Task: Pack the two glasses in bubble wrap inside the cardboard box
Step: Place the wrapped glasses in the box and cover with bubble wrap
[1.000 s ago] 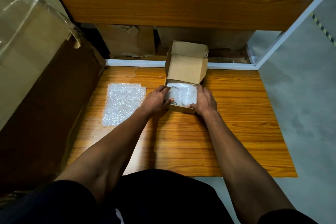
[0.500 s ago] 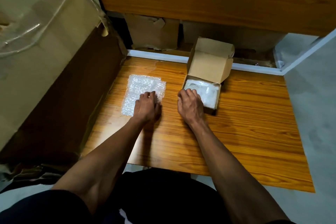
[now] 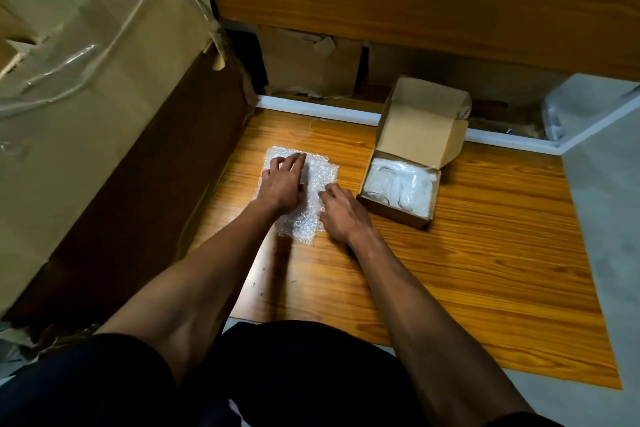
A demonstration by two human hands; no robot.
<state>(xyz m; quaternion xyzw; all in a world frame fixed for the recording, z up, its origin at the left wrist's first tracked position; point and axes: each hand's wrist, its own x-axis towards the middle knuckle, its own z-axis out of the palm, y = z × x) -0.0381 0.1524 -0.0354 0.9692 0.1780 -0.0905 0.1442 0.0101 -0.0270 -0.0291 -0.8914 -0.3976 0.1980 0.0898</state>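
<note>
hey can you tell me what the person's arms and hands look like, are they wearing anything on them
Both forearms are bare, with no sleeves showing. The left hand and right hand wear no gloves, and no ring, watch or wristband is visible. Dark shorts cover the lap at the bottom of the view.

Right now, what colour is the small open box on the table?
Plain brown cardboard box, unprinted, seen best in the head view.

Two bare forearms, no sleeves, no watch or rings showing on the left hand [image 3: 281, 184] or the right hand [image 3: 341, 215]; at six o'clock, dark black shorts [image 3: 277, 374] over the lap.
</note>
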